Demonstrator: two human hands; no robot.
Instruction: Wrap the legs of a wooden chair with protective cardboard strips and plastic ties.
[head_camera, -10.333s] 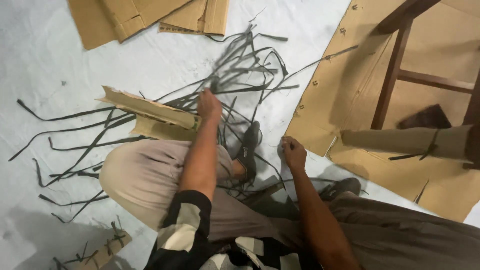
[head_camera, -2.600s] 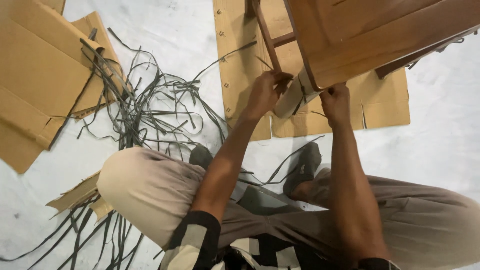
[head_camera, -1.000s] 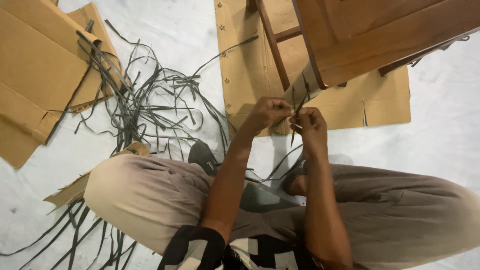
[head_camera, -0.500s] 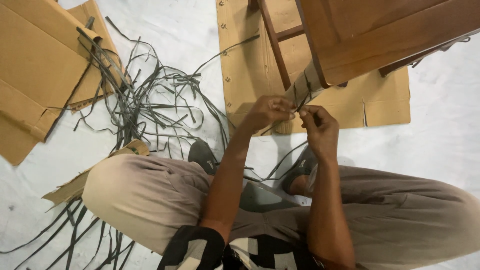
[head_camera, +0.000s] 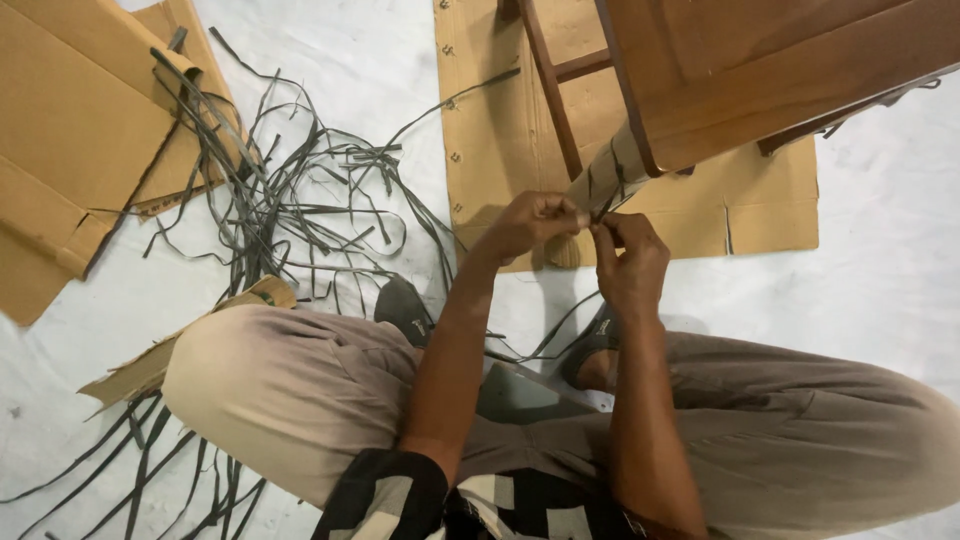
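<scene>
While the left hand pinches a dark strap round the cardboard-wrapped chair leg, the right hand's grip closes on it too.

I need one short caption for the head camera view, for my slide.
Both hands, left hand and right hand, pinch a dark strap at a cardboard-wrapped chair leg.
</scene>
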